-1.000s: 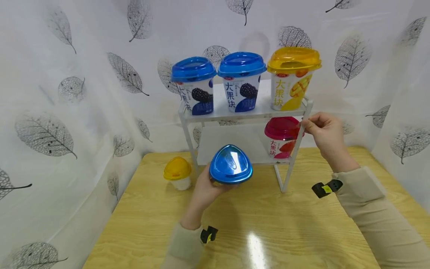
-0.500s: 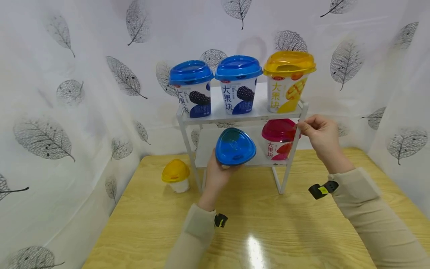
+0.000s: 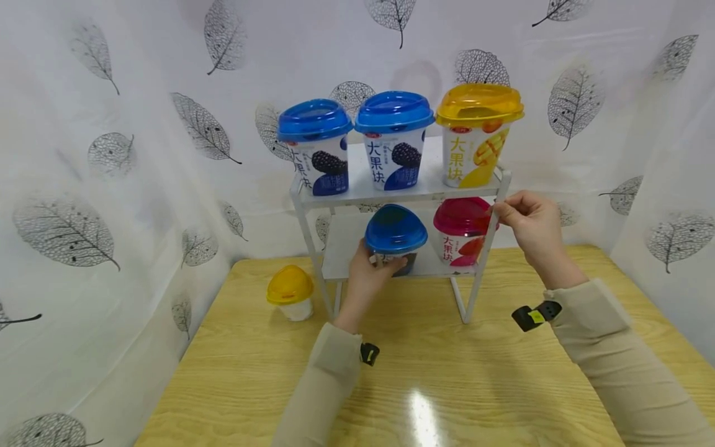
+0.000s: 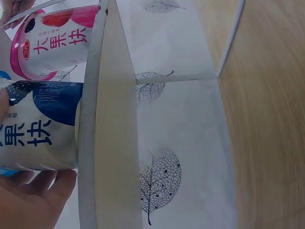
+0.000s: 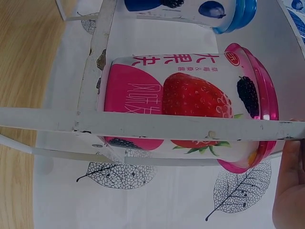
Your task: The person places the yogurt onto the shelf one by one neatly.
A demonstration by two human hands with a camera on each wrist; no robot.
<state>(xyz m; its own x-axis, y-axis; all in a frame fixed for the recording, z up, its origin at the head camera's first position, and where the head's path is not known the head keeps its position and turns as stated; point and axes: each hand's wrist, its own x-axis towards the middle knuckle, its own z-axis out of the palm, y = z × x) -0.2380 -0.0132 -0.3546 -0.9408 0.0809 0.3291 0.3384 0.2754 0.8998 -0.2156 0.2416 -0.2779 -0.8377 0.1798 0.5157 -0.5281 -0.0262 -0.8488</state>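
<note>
My left hand (image 3: 371,273) grips a blue-lidded yogurt cup (image 3: 395,228) at the middle of the white rack's lower shelf (image 3: 339,254). In the left wrist view the blackberry-printed cup (image 4: 43,129) lies with its base right at the shelf's front lip; whether it bears on the shelf I cannot tell. Fingers (image 4: 59,188) curl round its side. To its right on that shelf stands a pink-lidded strawberry yogurt cup (image 3: 462,233), partly behind the rack's right upright. My right hand (image 3: 533,226) pinches that upright (image 5: 190,128) just below the top shelf.
On the rack's top shelf (image 3: 357,200) stand two blue-lidded yogurt cups (image 3: 393,139) and a yellow-lidded one (image 3: 477,136) at the right. Another yellow-lidded cup (image 3: 290,292) stands on the wooden table (image 3: 251,372), left of the rack. A leaf-printed sheet (image 3: 112,205) hangs behind.
My left hand has carried the blue-lidded cup forward from in front of the rack to the lower shelf, and the cup now stands more upright. The right hand keeps its hold on the rack.
</note>
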